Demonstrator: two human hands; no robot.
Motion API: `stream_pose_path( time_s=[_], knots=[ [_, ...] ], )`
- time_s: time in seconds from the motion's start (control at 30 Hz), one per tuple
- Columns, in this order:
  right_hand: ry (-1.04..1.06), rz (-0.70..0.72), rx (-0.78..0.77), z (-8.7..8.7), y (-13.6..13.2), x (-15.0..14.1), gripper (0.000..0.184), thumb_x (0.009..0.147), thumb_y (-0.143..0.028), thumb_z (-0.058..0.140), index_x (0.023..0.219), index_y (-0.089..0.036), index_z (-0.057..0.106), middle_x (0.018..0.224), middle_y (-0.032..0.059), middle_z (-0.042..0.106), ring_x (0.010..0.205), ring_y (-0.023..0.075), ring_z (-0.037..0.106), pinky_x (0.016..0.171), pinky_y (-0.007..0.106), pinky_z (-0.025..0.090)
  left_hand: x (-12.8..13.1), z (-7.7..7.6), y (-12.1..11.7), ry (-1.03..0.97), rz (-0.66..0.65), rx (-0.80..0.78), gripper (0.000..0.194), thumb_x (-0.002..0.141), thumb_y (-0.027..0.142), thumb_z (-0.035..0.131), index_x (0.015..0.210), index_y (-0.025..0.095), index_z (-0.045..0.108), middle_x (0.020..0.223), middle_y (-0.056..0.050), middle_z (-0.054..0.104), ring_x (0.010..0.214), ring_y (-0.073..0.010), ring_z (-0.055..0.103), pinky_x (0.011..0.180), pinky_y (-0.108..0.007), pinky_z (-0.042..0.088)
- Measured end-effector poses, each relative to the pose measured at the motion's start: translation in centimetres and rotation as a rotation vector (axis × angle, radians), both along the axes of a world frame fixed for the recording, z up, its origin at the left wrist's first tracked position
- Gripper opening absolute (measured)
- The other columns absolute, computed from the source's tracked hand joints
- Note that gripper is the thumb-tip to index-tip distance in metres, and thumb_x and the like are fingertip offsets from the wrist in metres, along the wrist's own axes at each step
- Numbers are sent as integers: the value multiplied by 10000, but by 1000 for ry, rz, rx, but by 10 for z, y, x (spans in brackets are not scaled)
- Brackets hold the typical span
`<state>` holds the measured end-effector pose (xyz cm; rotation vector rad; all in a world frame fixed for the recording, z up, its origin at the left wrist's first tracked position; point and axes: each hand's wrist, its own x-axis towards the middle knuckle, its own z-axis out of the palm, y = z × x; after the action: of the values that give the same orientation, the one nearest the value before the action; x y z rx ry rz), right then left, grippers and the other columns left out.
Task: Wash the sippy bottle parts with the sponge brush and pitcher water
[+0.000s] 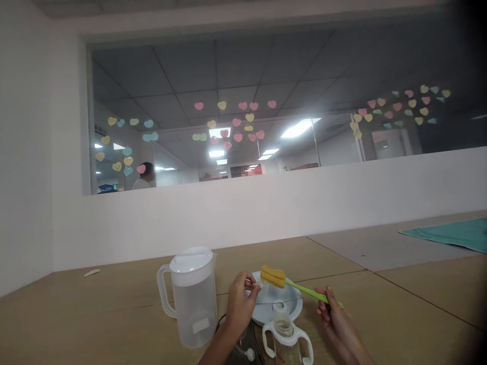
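My right hand grips the green handle of a bottle brush with a yellow sponge head. Pinched in the fingers of my left hand is a small clear piece, too small to make out fully; the sponge head is right beside it. Both hands are over or beside a pale round basin. In front of the basin stands an open clear baby bottle with white side handles. A white ring-like part shows just behind its mouth. My left forearm partly hides a dark tray with a small white part in it.
A clear plastic pitcher with a white lid stands left of my left hand. A teal cloth lies at the far right of the table. Behind the table is a white wall with a window; a person is partly visible through it.
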<state>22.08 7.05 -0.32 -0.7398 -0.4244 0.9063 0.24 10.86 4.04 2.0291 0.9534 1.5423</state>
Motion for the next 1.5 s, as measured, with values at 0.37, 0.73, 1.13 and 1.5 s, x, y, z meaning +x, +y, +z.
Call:
stream_pose_path(
  time_s=[0.37,0.73,1.13,1.5],
  knots=[
    [114,85,-57,9,-7,-2,298,791,-431,586,639,-179,535,321,-105,314,309,33,254,385,124,381,-32,34,-13,579,302,-3,180,830,211,486,951,159,609,975,-69,629,919,-184,572,825,-295,419],
    [-103,-147,-142,12,-8,0,439,723,-582,570,633,-154,604,344,-94,343,347,52,322,428,179,414,-56,31,-21,1300,-164,-477,166,471,109,771,571,201,677,570,40,640,574,-154,589,538,-220,435],
    [-600,-485,-145,19,-19,-11,673,657,-771,430,612,-137,648,415,3,488,393,128,453,417,264,347,-49,33,-28,1275,-51,-613,264,481,161,771,449,162,508,436,41,503,465,-160,549,519,-266,469],
    [-1032,-405,-84,12,-19,-20,629,629,-777,443,577,-193,670,434,6,505,449,147,466,506,274,381,-52,42,-36,1260,15,-352,235,489,218,785,665,184,633,698,-18,657,680,-240,640,626,-296,490]
  ],
)
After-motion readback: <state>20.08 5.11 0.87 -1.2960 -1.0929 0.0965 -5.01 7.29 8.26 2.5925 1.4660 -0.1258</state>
